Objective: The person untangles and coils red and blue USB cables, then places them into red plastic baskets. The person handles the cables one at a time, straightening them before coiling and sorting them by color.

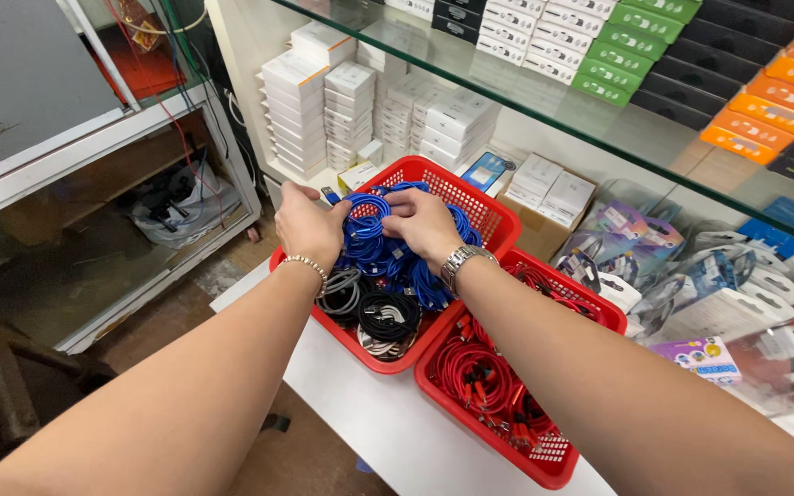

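Both my hands reach into a red plastic basket (470,197) filled with coiled cables. My left hand (308,225) grips a bundle of blue cables (371,237) at the basket's left side. Beside it, my right hand (423,223) rests on the same blue cables with fingers curled into them. Black and grey coiled cables (380,317) lie in the near end of this basket. I wear a bracelet on the left wrist and a metal watch on the right.
A second red basket (558,464) of red cables (484,377) sits to the right, on a white shelf (388,427). White boxes (342,101) are stacked behind. Packaged accessories (691,294) lie right, under a glass shelf (599,119) with green, orange and black boxes.
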